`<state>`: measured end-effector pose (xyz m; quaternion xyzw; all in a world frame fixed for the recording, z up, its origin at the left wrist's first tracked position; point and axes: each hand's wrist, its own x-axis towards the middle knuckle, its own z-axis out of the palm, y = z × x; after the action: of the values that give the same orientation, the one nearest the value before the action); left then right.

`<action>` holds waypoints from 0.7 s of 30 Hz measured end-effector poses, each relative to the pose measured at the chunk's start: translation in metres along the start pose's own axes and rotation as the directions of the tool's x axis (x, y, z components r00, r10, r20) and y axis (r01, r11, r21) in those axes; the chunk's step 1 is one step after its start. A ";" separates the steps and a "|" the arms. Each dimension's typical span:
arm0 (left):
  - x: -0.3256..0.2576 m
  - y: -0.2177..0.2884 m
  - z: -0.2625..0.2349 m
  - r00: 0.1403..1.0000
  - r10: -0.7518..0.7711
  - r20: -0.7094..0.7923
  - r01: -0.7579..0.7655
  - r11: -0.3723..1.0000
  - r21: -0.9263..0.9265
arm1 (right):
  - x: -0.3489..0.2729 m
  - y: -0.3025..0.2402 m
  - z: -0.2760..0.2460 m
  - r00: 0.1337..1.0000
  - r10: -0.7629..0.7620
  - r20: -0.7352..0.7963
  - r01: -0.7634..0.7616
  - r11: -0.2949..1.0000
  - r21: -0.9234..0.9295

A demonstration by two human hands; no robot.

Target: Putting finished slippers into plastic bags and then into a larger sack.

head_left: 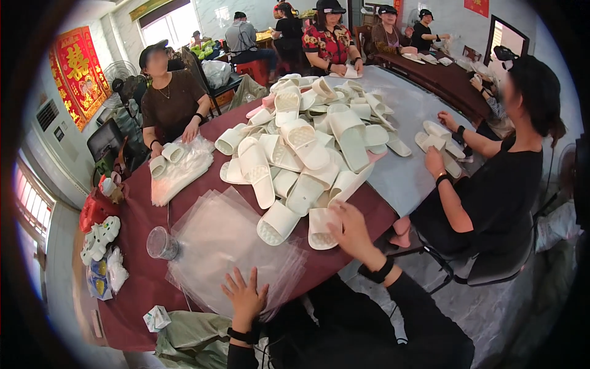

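My L hand (247, 300) is splayed over the clear bags (215, 234), R hand (353, 232) at a white slipper (320, 230) on the pile's near edge; can't tell if clamped. Best I steady bags w/ L, lift slipper by its side. Slipper's R edge hidden by fingers; bag count unclear.

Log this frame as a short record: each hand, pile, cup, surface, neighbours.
left hand: open, fingers spread over clear plastic bags
right hand: at the nearest white slipper; grip unclear
pile: white slippers, heaped beyond the bags
cup: clear cup, left of the bags
surface: maroon table cover
neighbours: co-worker at left and co-worker at right, both handling slippers
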<state>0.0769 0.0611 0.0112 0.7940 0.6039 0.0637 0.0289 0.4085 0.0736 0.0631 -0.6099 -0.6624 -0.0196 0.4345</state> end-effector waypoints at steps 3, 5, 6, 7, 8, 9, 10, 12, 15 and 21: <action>-0.006 -0.003 -0.009 1.000 0.001 0.002 -0.001 0.999 -0.034 | 0.032 0.014 -0.021 0.998 0.055 0.043 -0.051 0.996 -0.075; -0.009 0.004 -0.022 0.998 0.009 0.061 0.000 0.991 -0.137 | 0.056 0.026 -0.030 0.998 0.023 0.051 -0.017 0.992 -0.122; -0.012 0.008 -0.026 0.998 0.024 0.055 -0.016 0.989 -0.148 | 0.069 0.033 -0.030 0.999 0.024 0.042 -0.018 0.990 -0.140; -0.018 0.011 -0.028 0.997 0.004 0.081 0.006 0.992 -0.129 | 0.084 0.038 -0.023 0.999 0.017 0.033 -0.009 0.977 -0.212; -0.025 0.013 -0.029 0.994 -0.020 0.105 0.031 0.994 -0.107 | 0.099 0.041 -0.013 1.000 0.007 0.025 0.000 0.960 -0.279; -0.029 0.016 -0.029 0.995 0.011 0.098 0.001 0.993 -0.122 | 0.116 0.042 -0.002 0.997 0.061 0.046 -0.045 0.953 -0.300; -0.033 0.017 -0.029 0.993 -0.050 0.107 0.061 0.993 -0.104 | 0.133 0.041 0.015 0.991 0.116 0.065 -0.090 0.945 -0.314; -0.031 0.017 -0.017 0.991 -0.075 0.110 0.086 0.992 -0.093 | 0.155 0.049 0.044 0.984 0.162 0.078 -0.108 0.879 -0.465; -0.033 0.012 -0.006 0.993 -0.095 0.069 0.099 0.994 -0.053 | 0.177 0.055 0.070 0.951 0.290 0.109 -0.217 0.874 -0.434; -0.032 0.015 0.011 0.997 0.014 -0.080 -0.001 0.987 0.159 | 0.187 0.051 0.067 0.949 0.295 0.114 -0.197 0.834 -0.515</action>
<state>0.0845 0.0269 0.0002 0.7929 0.6046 0.0475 -0.0592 0.4362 0.2712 0.1081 -0.7804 -0.5887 -0.0753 0.1966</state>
